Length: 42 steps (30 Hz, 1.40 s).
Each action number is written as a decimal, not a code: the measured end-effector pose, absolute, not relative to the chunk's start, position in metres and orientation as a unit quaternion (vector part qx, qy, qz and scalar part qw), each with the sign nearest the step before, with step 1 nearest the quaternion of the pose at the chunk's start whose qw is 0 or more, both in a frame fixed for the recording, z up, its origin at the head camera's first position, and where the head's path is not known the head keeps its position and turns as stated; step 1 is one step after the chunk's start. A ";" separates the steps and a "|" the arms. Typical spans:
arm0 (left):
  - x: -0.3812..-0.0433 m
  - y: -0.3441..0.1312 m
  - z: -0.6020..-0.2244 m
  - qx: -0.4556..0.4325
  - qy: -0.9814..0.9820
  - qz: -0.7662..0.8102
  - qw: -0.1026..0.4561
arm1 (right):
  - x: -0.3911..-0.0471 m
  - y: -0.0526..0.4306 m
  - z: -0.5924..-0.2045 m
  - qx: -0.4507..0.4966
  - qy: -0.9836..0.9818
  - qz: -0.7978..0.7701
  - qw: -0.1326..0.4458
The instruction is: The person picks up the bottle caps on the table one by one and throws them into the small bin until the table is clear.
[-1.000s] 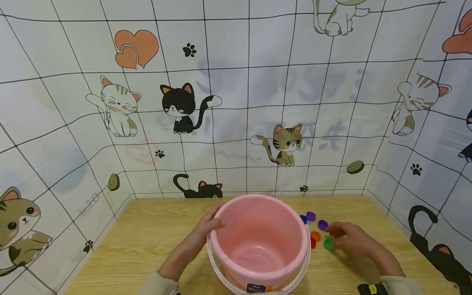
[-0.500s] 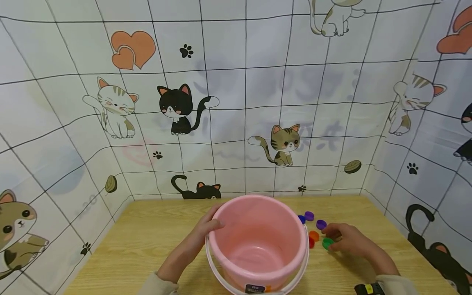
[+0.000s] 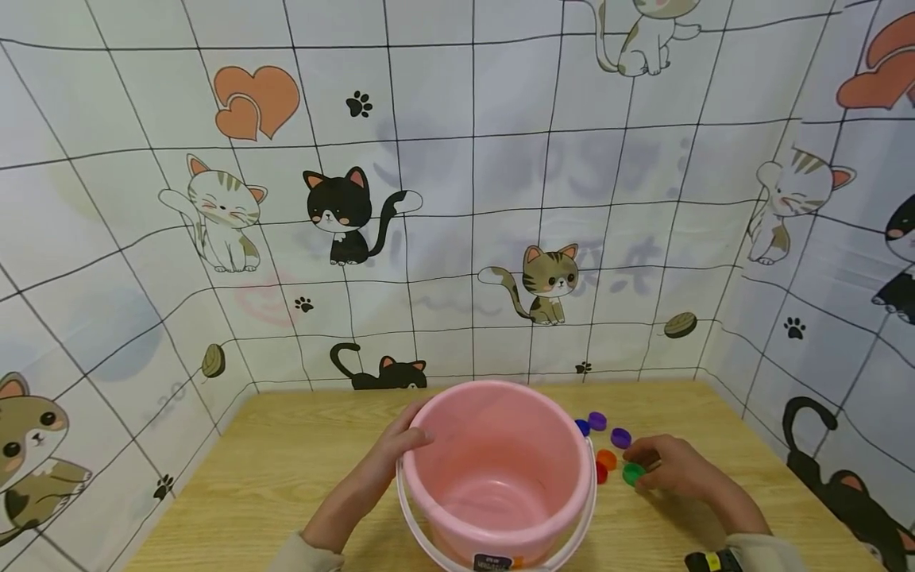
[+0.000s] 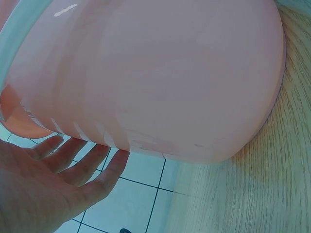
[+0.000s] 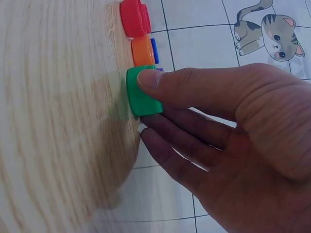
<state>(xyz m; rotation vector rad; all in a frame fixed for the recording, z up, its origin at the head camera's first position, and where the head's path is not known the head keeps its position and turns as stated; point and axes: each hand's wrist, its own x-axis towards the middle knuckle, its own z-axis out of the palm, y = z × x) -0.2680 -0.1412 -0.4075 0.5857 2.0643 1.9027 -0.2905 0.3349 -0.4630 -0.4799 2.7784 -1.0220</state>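
Observation:
A pink plastic bucket (image 3: 457, 453) stands on the table, tilted toward me, with nothing seen inside. My left hand (image 3: 379, 469) grips its left rim, thumb over the edge and fingers along the outside wall; the left wrist view shows those fingers (image 4: 114, 167) against the side. To the bucket's right, my right hand (image 3: 679, 477) pinches a small green bottle cap (image 5: 143, 99) at the tabletop. The thumb lies on the cap in the right wrist view; the index fingertip is partly hidden. Beside it lie a red cap (image 3: 601, 473) and an orange cap (image 3: 606, 459).
Behind these are a blue cap (image 3: 582, 427) partly covered by the bucket, and purple caps (image 3: 620, 438). The bucket's white handle (image 3: 420, 531) hangs down toward me. A cat-printed cloth (image 3: 443, 238) walls the wooden table (image 3: 286, 445) at the back and sides.
The whole view has shifted slightly as the head moved. The left hand keeps its grip on the bucket, and the right hand stays at the green cap with little visible movement.

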 end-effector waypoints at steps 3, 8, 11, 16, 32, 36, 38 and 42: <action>-0.268 -0.142 -0.408 0.203 0.712 0.658 0.136 | -0.291 0.334 -0.463 -0.159 0.926 -0.335 0.069; -0.267 -0.143 -0.409 0.199 0.711 0.660 0.140 | -0.291 0.333 -0.464 -0.151 0.930 -0.327 0.071; -0.267 -0.143 -0.410 0.197 0.711 0.661 0.137 | -0.290 0.332 -0.464 -0.151 0.931 -0.325 0.073; -0.267 -0.143 -0.411 0.194 0.713 0.660 0.132 | -0.290 0.331 -0.462 -0.165 0.928 -0.329 0.066; -0.265 -0.140 -0.408 0.185 0.712 0.663 0.139 | -0.287 0.330 -0.455 -0.154 0.931 -0.323 0.072; -0.265 -0.140 -0.407 0.186 0.711 0.663 0.139 | -0.285 0.331 -0.454 -0.165 0.928 -0.328 0.065; -0.265 -0.140 -0.407 0.186 0.712 0.663 0.139 | -0.284 0.331 -0.453 -0.167 0.927 -0.329 0.063; -0.265 -0.140 -0.407 0.185 0.713 0.662 0.140 | -0.285 0.330 -0.452 -0.153 0.929 -0.330 0.069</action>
